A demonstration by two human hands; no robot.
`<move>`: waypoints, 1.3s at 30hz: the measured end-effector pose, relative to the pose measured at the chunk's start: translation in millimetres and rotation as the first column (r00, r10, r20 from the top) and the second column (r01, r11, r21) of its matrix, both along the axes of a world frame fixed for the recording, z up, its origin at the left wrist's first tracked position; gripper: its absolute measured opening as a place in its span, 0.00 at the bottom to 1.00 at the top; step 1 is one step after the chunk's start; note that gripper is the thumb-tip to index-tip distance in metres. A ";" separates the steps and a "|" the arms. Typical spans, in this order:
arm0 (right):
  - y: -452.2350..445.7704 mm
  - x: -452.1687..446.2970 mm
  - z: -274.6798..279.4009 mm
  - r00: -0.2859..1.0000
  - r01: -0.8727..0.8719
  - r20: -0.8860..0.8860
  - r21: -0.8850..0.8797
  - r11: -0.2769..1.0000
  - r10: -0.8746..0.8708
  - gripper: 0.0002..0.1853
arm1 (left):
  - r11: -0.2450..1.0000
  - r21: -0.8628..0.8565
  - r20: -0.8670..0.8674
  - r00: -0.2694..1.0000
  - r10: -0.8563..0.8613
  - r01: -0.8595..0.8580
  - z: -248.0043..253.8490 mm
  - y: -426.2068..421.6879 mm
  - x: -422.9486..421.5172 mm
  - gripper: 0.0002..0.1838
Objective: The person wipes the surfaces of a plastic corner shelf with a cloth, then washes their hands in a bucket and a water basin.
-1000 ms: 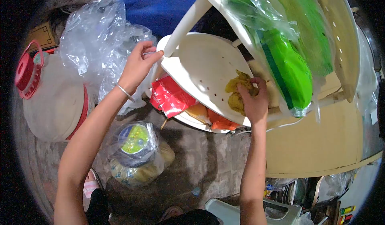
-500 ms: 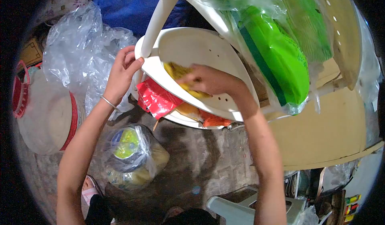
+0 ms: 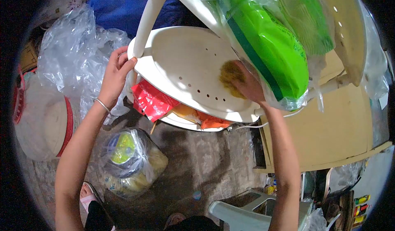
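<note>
Holding yellow cloth (image 3: 229, 76) on a perforated white shelf (image 3: 177, 54) above scuffed floor (image 3: 187, 152).

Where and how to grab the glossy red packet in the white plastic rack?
Probably pinch the packet by its near-left edge, coming from the near side; it looks thin and juts out there, while the rack's upper shelf overhangs its far edge.

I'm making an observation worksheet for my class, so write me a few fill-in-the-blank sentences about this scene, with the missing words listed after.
The right hand holds a cloth against a shelf colored ____.
A bracelet circles the ____ wrist.
The shiny packet nearest the left hand is ____.
The clear bag at lower left, with a green label showing through, rests on the ____.

Missing words: white; left; red; floor
</note>
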State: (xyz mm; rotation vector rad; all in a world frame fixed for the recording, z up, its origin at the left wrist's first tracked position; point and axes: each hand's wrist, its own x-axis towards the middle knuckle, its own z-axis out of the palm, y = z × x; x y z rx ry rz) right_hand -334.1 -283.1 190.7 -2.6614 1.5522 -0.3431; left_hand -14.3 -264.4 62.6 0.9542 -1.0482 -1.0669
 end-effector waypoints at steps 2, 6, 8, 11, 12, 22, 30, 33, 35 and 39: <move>-10.7 26.7 -27.5 0.977 -0.158 0.139 -0.026 0.987 0.160 0.20 | 0.999 0.028 0.009 1.000 0.017 -0.017 -1.1 -0.9 -0.1 0.23; 3.2 73.9 -40.4 0.973 -0.106 -0.181 0.194 0.975 0.142 0.16 | 0.999 0.038 0.019 0.999 0.031 -0.032 -0.1 0.7 0.2 0.23; -3.3 50.9 -34.6 0.961 -0.093 -0.243 0.161 0.983 0.131 0.17 | 1.000 -0.010 0.020 1.000 -0.003 0.003 -0.2 1.2 2.1 0.23; -29.4 -19.3 -48.6 0.865 0.086 -0.497 0.022 0.996 -0.064 0.17 | 1.000 0.010 0.007 1.000 0.009 -0.009 0.5 1.8 0.0 0.22; -36.2 -38.7 -54.3 0.817 0.119 -0.565 -0.031 0.992 -0.115 0.17 | 1.000 0.003 0.011 1.000 0.012 -0.012 0.9 0.5 -1.3 0.22; -8.9 32.5 -41.5 0.945 -0.057 -0.311 0.147 0.988 0.101 0.19 | 0.997 -0.015 0.058 0.995 0.076 -0.076 -1.7 -1.1 -6.4 0.22; -17.9 31.1 -38.3 0.923 -0.056 -0.367 0.177 0.983 0.118 0.18 | 0.998 0.009 0.045 0.997 0.061 -0.061 0.3 1.3 -7.4 0.23; -14.3 28.9 -39.2 0.929 -0.077 -0.340 0.200 0.977 0.143 0.17 | 0.997 0.015 0.044 0.997 0.069 -0.070 -3.8 1.0 -8.7 0.23; -31.0 12.2 -35.1 0.959 -0.038 -0.269 0.202 0.979 0.093 0.15 | 0.999 0.016 0.048 0.998 0.050 -0.051 -2.0 -0.4 -8.8 0.23; -80.7 -20.3 -68.0 0.896 0.193 -0.412 0.025 0.981 -0.166 0.16 | 0.998 -0.007 0.075 0.995 0.068 -0.067 -3.7 -2.1 -5.2 0.23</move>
